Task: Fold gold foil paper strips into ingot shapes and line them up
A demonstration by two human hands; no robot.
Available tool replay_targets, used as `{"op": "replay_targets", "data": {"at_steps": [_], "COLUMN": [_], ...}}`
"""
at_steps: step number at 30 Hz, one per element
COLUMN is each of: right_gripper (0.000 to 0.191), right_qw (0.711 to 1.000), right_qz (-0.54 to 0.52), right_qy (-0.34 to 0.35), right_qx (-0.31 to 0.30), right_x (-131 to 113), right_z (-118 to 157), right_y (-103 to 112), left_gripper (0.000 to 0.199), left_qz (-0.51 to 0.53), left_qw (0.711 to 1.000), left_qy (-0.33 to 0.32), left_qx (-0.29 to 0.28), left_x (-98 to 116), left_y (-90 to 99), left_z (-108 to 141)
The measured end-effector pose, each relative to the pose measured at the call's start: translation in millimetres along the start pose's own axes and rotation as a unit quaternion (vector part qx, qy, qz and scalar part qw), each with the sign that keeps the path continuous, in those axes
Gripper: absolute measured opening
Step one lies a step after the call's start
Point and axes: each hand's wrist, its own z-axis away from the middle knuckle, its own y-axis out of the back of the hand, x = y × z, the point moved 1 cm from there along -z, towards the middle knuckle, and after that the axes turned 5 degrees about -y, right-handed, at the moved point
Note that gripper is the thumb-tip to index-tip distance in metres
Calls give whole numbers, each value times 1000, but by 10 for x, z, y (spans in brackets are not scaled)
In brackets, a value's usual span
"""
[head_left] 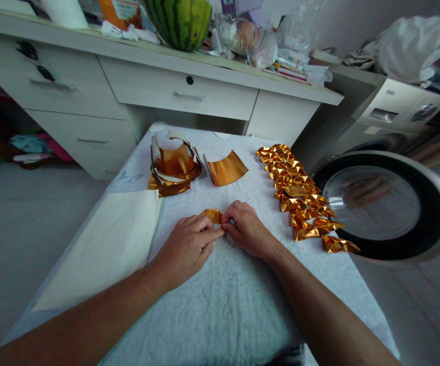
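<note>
Between my two hands, low over the cloth-covered table [220, 305], is a small piece of gold foil paper [212, 215], partly covered by fingers. My left hand [193, 239] is closed on its left and near side. On its right end, my right hand [245, 227] pinches with thumb and fingers. Beyond them lies a single curved gold foil sheet [227, 169]. To its left stands a curled stack of gold foil sheets [174, 163] with pale backs. Folded gold foil pieces [298, 191] form a slanting row on the right.
A pale paper sheet [105, 244] lies along the table's left side. Behind stands a white drawer desk [181, 96] bearing a watermelon [181, 23] and plastic bags. At the right, a washing machine's open round door [383, 203] reaches close to the table edge.
</note>
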Motion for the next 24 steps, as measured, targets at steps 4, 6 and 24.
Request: {"op": "replay_targets", "data": {"at_steps": [4, 6, 24], "right_gripper": [9, 8, 18], "right_qw": [1000, 1000, 998], "right_qz": [-4, -5, -41], "right_qy": [-5, -5, 39], "right_qx": [7, 13, -1], "right_x": [1, 6, 113], "right_z": [2, 6, 35], "right_y": [-14, -12, 86], "left_gripper": [30, 30, 36], "left_qz": [3, 0, -48], "left_qw": [1000, 1000, 999], "left_qy": [0, 3, -14], "left_qx": [4, 3, -1], "left_x": [14, 20, -8], "left_y": [-1, 1, -30], "left_z": [-9, -11, 25]}}
